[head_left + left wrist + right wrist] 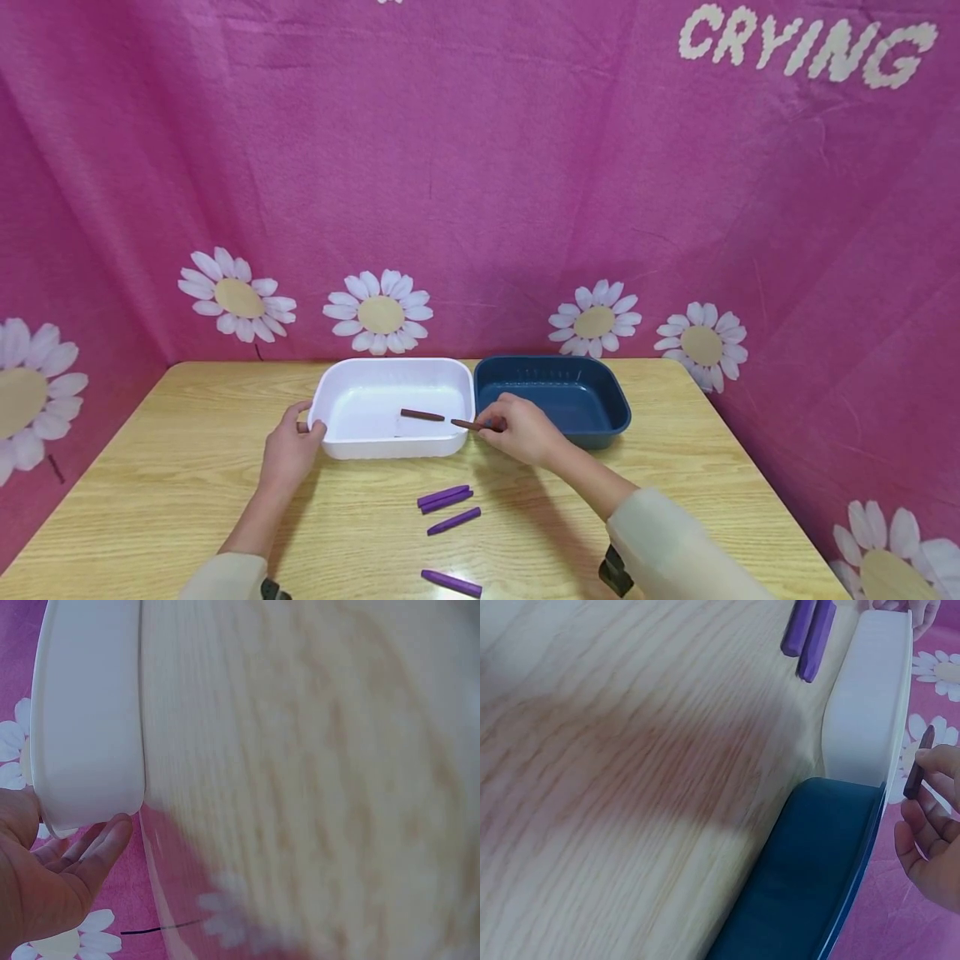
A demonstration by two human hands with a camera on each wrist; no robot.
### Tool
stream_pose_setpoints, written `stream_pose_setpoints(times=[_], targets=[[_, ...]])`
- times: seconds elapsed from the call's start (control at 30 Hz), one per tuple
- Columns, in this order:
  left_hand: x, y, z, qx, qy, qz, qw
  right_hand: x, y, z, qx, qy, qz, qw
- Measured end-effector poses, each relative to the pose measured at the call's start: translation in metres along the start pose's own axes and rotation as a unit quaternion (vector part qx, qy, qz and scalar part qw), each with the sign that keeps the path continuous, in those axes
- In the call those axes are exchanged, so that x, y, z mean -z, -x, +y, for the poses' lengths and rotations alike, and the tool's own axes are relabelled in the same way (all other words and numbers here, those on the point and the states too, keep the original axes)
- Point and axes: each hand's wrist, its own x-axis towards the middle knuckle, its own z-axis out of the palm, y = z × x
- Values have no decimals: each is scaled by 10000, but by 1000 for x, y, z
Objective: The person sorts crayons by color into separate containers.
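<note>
My right hand pinches a brown crayon between thumb and fingers, over the right rim of the white bin. The right wrist view shows this crayon above bin height, with the other fingers loosely bent. Inside the white bin lies another brown crayon. At the bin's left end, my left hand holds the rim, thumb on top. In the left wrist view, the fingers of that hand reach along the bin's outer wall.
A dark blue bin stands against the white one, on its right. In front, several purple crayons lie on the wooden table, two of them side by side. A pink cloth with daisies hangs behind the table.
</note>
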Motion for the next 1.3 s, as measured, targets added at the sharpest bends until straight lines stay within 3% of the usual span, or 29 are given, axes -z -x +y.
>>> stream_pose_setpoints(times=[0.4,0.83,1.3], targets=[[0,0,1,1,43,-32,10000,-2,-17,-10,311,188,38,9993],[0,-1,-1,3,42,-19,10000,-9,-29,-12,123,248,-119,9995],[1,-1,2,79,-7,-87,9999,-24,-41,-28,236,354,-189,9989]])
